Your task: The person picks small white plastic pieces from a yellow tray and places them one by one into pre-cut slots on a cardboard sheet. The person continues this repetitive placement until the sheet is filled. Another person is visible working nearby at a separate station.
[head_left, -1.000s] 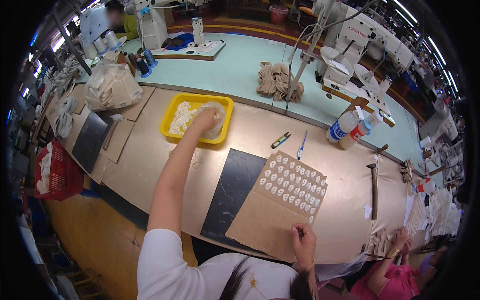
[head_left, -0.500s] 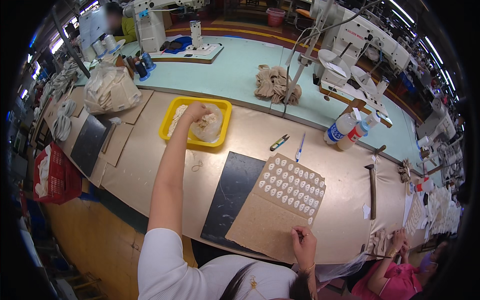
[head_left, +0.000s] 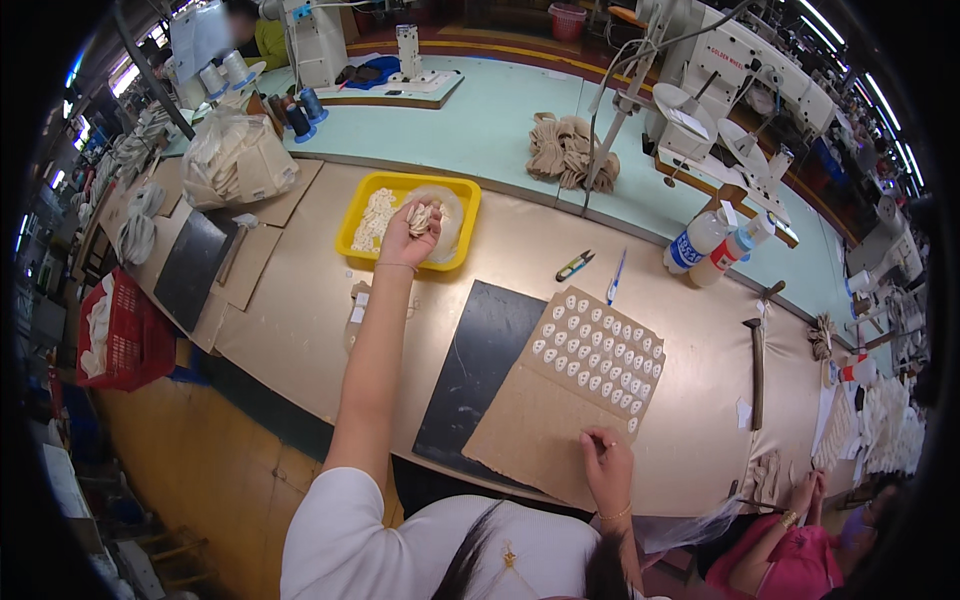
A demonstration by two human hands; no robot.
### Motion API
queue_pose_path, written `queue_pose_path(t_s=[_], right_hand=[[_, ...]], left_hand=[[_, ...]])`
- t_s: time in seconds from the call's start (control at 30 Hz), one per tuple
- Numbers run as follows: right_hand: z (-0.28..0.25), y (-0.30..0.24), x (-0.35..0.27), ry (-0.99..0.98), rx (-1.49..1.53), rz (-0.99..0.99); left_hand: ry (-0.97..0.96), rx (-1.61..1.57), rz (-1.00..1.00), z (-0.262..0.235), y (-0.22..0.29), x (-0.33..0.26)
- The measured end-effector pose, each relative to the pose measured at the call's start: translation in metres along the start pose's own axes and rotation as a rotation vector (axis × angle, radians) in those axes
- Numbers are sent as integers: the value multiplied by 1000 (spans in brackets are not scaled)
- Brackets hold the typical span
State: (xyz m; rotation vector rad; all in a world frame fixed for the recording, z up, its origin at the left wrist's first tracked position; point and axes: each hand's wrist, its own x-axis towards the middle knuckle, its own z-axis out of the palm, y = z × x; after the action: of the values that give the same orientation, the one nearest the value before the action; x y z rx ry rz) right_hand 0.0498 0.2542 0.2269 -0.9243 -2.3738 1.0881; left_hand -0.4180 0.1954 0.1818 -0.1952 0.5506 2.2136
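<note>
Gathering, seemingly: left hand (head_left: 403, 244) clutches white pieces (head_left: 421, 219) above yellow tray (head_left: 464, 233).
Right hand (head_left: 611, 470) by cardboard (head_left: 540, 425): cannot tell its grip; placing would call for separating pieces.

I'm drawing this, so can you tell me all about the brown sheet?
The brown sheet looks like cardboard, flat and four-sided. Rows of small white pieces with dark marks cover its far half, plus one alone below them near the right edge; the rest is bare. It lies slanted, its left part overlapping a black board on the shiny tan tabletop. The right hand is at its near right edge; I can't tell if they touch.
</note>
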Motion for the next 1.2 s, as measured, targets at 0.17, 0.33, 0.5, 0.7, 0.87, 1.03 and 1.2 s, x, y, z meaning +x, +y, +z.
queue_pose_path(t_s=[0.17,0.33,0.5,0.7,0.87,1.03,1.2], right_hand=[[40,-11,10,-167,-300,-314],[71,-12,-7,-269,-457,-443],[57,-3,-30,-329,-453,-423],[36,-10,-40,-171,-65,-162],[25,-14,-18,-50,160,-88],[15,-16,3,-200,75,-405],[19,-11,7,-259,15,-573]], left_hand=[[-116,80,-98,-13,-37,-48],[-68,132,-305,-25,-86,-115],[7,224,-473,-28,-124,-184],[-36,188,-620,-28,-163,-237],[-34,395,-648,-13,-184,-260],[-44,372,-747,-17,-183,-267],[-56,370,-850,-19,-175,-271]])
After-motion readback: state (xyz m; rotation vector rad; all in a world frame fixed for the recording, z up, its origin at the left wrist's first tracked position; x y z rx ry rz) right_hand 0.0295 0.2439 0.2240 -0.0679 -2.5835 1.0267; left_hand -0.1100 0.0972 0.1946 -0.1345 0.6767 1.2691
